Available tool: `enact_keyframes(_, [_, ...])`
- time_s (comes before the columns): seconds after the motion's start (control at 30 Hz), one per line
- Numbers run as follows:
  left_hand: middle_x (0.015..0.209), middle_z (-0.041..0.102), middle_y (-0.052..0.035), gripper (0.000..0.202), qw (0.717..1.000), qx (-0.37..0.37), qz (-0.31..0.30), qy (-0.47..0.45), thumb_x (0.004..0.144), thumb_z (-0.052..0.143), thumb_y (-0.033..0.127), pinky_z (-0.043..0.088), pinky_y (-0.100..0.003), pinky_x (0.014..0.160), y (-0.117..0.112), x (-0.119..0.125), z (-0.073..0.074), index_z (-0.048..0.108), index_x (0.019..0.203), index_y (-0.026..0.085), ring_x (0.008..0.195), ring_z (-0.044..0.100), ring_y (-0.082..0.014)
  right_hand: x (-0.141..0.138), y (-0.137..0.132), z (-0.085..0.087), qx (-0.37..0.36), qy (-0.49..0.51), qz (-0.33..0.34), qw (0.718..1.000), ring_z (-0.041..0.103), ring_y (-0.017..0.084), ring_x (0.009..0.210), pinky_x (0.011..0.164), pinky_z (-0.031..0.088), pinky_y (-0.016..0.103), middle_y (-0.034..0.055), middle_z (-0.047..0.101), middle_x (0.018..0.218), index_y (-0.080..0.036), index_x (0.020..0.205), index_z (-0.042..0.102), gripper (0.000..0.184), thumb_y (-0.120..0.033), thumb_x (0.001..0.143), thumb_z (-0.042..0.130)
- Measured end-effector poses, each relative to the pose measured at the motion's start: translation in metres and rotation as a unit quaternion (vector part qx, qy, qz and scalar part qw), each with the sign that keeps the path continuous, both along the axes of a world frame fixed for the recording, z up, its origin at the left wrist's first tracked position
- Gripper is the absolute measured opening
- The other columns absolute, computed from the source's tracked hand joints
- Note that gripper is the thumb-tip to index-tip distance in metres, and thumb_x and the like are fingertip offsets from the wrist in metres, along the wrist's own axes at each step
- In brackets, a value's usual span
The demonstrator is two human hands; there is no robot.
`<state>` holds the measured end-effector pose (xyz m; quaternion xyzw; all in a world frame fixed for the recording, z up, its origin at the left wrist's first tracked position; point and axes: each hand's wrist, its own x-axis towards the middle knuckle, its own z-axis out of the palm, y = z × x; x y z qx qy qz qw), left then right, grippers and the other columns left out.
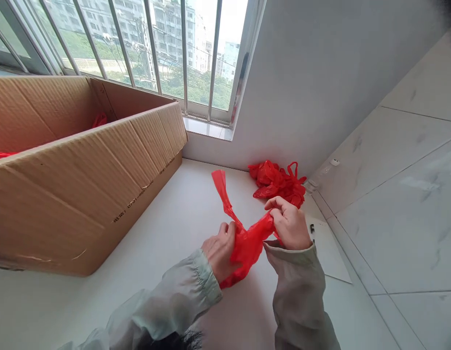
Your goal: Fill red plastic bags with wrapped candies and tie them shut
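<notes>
A red plastic bag (247, 250) is stretched between my two hands above the white tabletop. My left hand (221, 249) is closed around its left side, with the fingers partly hidden by the bag. At the bag's upper right, my right hand (288, 222) pinches the thin plastic between thumb and fingers. One long handle strip of the bag sticks up and to the left past my left hand. Just beyond my right hand lies a heap of crumpled red plastic bags (271, 180) against the wall.
A large open cardboard box (101, 180) fills the left side, with some red plastic inside. Behind it is a barred window (167, 58). White paper (331, 253) with a small black object lies at right, near a clear bottle (316, 182) by the tiled wall.
</notes>
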<state>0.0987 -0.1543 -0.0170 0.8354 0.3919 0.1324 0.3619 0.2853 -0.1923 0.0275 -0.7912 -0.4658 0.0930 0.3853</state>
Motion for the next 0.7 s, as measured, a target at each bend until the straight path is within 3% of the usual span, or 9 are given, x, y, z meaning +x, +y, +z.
enact_keyframes(0.13, [0.067,0.051,0.0022,0.006,0.990,-0.026,-0.099,-0.100,0.076,0.055,0.024,0.034,-0.027,0.060,0.030,-0.022,-0.001,0.052,0.075,0.019,0.061,0.045,-0.0130,0.037,-0.010,-0.008,-0.046,0.119,0.103,0.986,0.049,0.014,0.054,0.057,0.038,0.027,-0.0020,0.060,0.063,-0.021,0.082,0.065,0.020,-0.029,0.074,0.048])
enact_keyframes(0.27, [0.068,0.059,-0.0017,0.023,0.964,-0.148,-0.121,-0.182,0.078,0.065,0.038,0.042,-0.027,0.062,0.057,-0.032,0.008,0.061,0.075,0.016,0.063,0.053,-0.0150,0.059,-0.018,-0.019,-0.058,0.186,0.197,0.961,0.059,0.017,0.074,0.066,0.047,0.029,0.0043,0.067,0.087,-0.020,0.099,0.067,0.031,-0.041,0.081,0.055])
enact_keyframes(0.33, [0.065,0.060,-0.0023,0.025,0.954,-0.185,-0.116,-0.206,0.078,0.068,0.040,0.043,-0.027,0.061,0.065,-0.033,0.010,0.061,0.072,0.016,0.062,0.054,-0.0153,0.063,-0.031,-0.018,0.005,0.139,0.143,0.980,0.061,0.020,0.087,0.076,0.049,0.032,0.0076,0.067,0.103,-0.020,0.105,0.066,0.035,-0.045,0.081,0.059])
enact_keyframes(0.4, [0.064,0.058,-0.0015,0.027,0.950,-0.193,-0.099,-0.225,0.079,0.069,0.040,0.042,-0.026,0.060,0.070,-0.035,0.010,0.060,0.070,0.017,0.061,0.052,-0.0144,0.062,-0.053,-0.013,0.038,0.062,0.037,0.997,0.060,0.020,0.090,0.080,0.047,0.034,0.0082,0.067,0.105,-0.021,0.099,0.069,0.032,-0.048,0.083,0.061])
enact_keyframes(0.47, [0.063,0.055,-0.0002,0.029,0.945,-0.201,-0.090,-0.241,0.080,0.069,0.042,0.040,-0.026,0.058,0.072,-0.036,0.010,0.059,0.070,0.017,0.060,0.049,-0.0133,0.056,-0.075,-0.011,-0.022,0.061,0.015,0.998,0.058,0.020,0.078,0.073,0.046,0.033,0.0072,0.068,0.088,-0.020,0.089,0.072,0.038,-0.054,0.087,0.056])
enact_keyframes(0.53, [0.063,0.053,0.0007,0.030,0.941,-0.211,-0.094,-0.248,0.080,0.070,0.044,0.039,-0.025,0.057,0.074,-0.038,0.009,0.059,0.070,0.017,0.059,0.046,-0.0123,0.045,-0.087,-0.016,-0.123,0.144,0.119,0.975,0.058,0.019,0.072,0.067,0.045,0.032,0.0070,0.069,0.082,-0.019,0.089,0.074,0.048,-0.060,0.091,0.049])
enact_keyframes(0.6, [0.063,0.053,0.0006,0.031,0.936,-0.227,-0.107,-0.248,0.080,0.071,0.045,0.038,-0.025,0.055,0.075,-0.038,0.009,0.060,0.071,0.017,0.058,0.046,-0.0120,0.030,-0.082,-0.030,-0.175,0.206,0.223,0.936,0.061,0.020,0.074,0.069,0.047,0.033,0.0079,0.072,0.091,-0.019,0.095,0.075,0.051,-0.064,0.089,0.051])
enact_keyframes(0.63, [0.062,0.054,0.0005,0.032,0.933,-0.235,-0.115,-0.248,0.079,0.072,0.045,0.038,-0.024,0.055,0.076,-0.038,0.009,0.060,0.070,0.017,0.058,0.046,-0.0120,0.022,-0.073,-0.039,-0.170,0.220,0.248,0.928,0.062,0.021,0.076,0.073,0.049,0.035,0.0084,0.073,0.097,-0.019,0.096,0.075,0.052,-0.066,0.085,0.056])
enact_keyframes(0.7, [0.062,0.054,0.0005,0.032,0.927,-0.250,-0.129,-0.247,0.078,0.074,0.045,0.038,-0.025,0.055,0.077,-0.037,0.009,0.060,0.071,0.016,0.057,0.047,-0.0123,0.008,-0.048,-0.059,-0.085,0.255,0.240,0.933,0.063,0.023,0.080,0.082,0.051,0.041,0.0091,0.073,0.093,-0.018,0.084,0.074,0.058,-0.074,0.081,0.056])
